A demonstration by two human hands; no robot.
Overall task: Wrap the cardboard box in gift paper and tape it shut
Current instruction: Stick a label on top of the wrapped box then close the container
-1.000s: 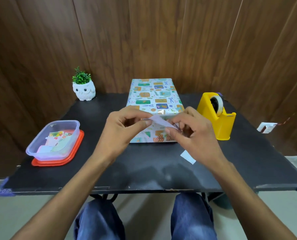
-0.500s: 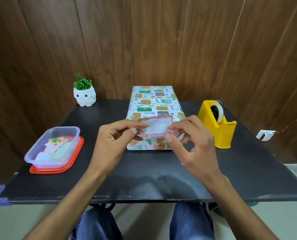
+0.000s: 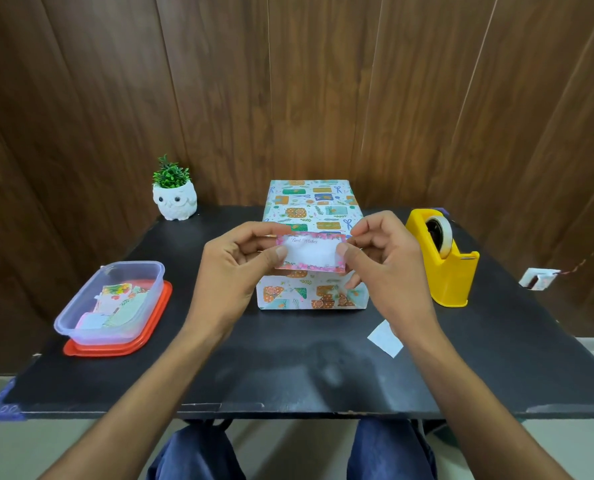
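Both hands, left hand (image 3: 233, 268) and right hand (image 3: 389, 268), pinch a card (image 3: 311, 252) above the wrapped box (image 3: 311, 206); each grip holds one end.

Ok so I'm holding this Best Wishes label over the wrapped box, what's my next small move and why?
Probably lower the Best Wishes label flat onto the top of the wrapped box and press it down. Your left hand and right hand pinch its ends above the box, which looks wrapped; a white scrap, perhaps its backing, lies on the table.
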